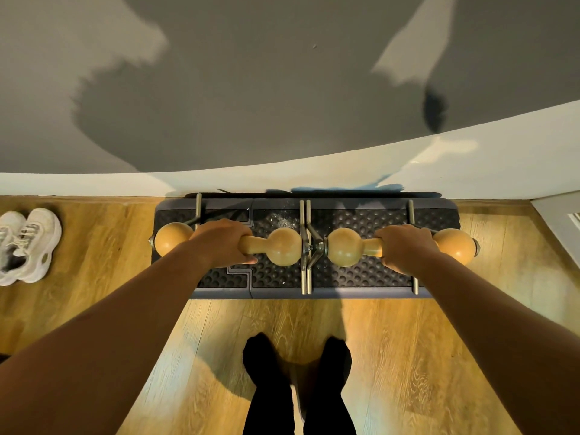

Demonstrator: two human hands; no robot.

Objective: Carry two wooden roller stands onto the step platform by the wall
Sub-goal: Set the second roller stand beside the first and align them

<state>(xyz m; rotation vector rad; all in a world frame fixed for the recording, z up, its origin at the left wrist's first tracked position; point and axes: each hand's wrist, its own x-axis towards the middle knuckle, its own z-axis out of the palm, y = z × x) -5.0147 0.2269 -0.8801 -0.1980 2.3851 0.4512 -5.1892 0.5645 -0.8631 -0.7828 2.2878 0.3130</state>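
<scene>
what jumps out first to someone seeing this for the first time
The eye goes to two wooden roller stands set end to end across the dark studded step platform at the foot of the wall: the left roller stand is gripped at its narrow middle by the left hand, the right roller stand likewise by the right hand. Next come the white sneakers on the wooden floor at far left.

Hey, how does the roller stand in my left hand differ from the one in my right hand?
The left roller stand sits over the platform's left half, its outer bulb past the platform's edge; the right roller stand sits over the right half. The left hand hides more of its handle than the right hand does. Both are wooden, double-bulbed, on metal frames, gripped mid-handle and nearly meeting at centre.
</scene>
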